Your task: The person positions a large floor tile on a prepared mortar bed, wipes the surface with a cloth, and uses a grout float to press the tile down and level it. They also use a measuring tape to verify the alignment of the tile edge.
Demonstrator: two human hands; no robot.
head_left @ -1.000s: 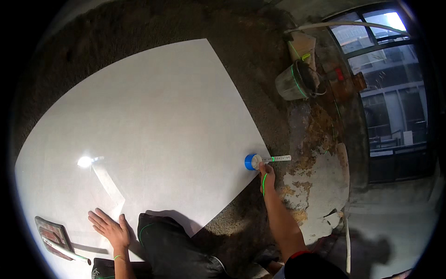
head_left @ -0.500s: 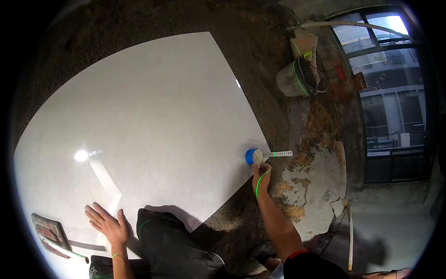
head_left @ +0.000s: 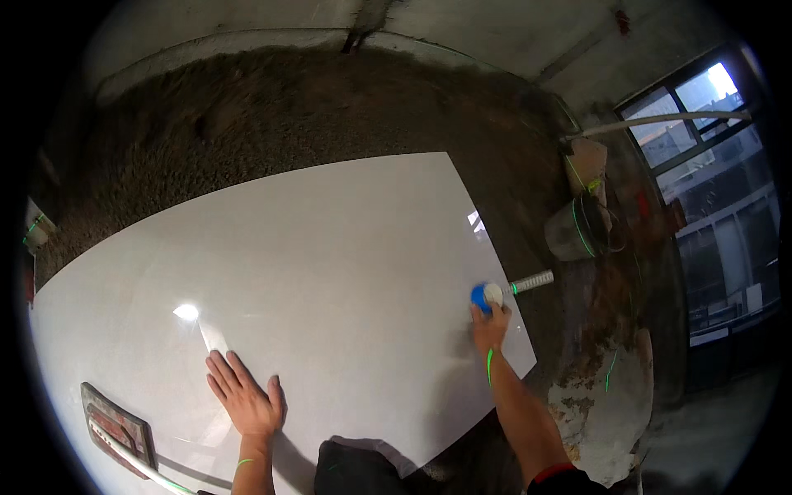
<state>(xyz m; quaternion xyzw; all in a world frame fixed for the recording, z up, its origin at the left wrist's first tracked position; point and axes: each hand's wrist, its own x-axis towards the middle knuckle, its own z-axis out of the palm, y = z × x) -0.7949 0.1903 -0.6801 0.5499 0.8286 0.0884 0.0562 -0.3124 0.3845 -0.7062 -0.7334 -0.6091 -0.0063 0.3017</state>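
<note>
A large glossy off-white tile (head_left: 346,247) fills the middle of the view. My left hand (head_left: 246,398) lies flat on it, fingers stretched and slightly spread. Near the tile's right edge, my right hand (head_left: 492,323) grips what looks like a tape measure (head_left: 481,298), round, blue on one side and cream on the other. Its white graduated strip (head_left: 532,282) sticks out past the edge. My palm and lower fingers are hidden from above. My dark-clad knee (head_left: 356,469) is at the tile's near edge.
A rectangular float-like tool (head_left: 118,422) with a pale pole (head_left: 136,462) lies at the left. Rough dark mortar (head_left: 272,115) borders the tile's far side. At the right stand a bucket (head_left: 569,233) and a large window (head_left: 726,223). Green light lines cross several surfaces.
My view has shifted, so the scene sits lower and farther right. My right hand has moved the tape measure from the tile's right corner farther along its edge. My left hand stays flat.
</note>
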